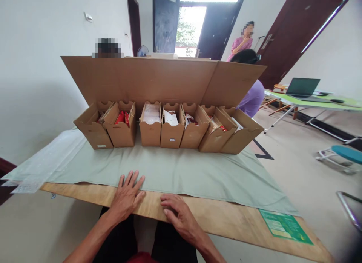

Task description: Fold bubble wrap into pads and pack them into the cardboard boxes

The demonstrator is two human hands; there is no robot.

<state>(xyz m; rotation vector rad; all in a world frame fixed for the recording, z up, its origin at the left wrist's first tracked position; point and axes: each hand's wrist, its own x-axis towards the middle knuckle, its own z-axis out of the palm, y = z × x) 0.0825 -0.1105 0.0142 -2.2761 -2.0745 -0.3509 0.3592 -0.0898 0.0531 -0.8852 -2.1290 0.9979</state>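
Observation:
My left hand (pixel 128 195) lies palm down with its fingers spread, partly on the green cloth (pixel 166 166) and partly on the bare wooden edge (pixel 220 214) of the table. Beside it, my right hand (pixel 181 216) rests on that wooden edge, fingers loosely bent and nothing in them. Beyond both hands stands a row of several open cardboard bins. One bin (pixel 121 136) contains red packets (pixel 122 118), another bin (pixel 151 134) clear plastic bags (pixel 152 113), and a third bin (pixel 170 134) a white printed packet (pixel 171 118). Contents of the outermost bins are mostly hidden.
A wide cardboard panel (pixel 158 80) stands behind the bins. Clear plastic sheets (pixel 48 157) hang over the left edge; a green printed sheet (pixel 285 227) lies at the right corner. To the right are a laptop (pixel 302 87), a blue stool (pixel 347 153) and people (pixel 240 46).

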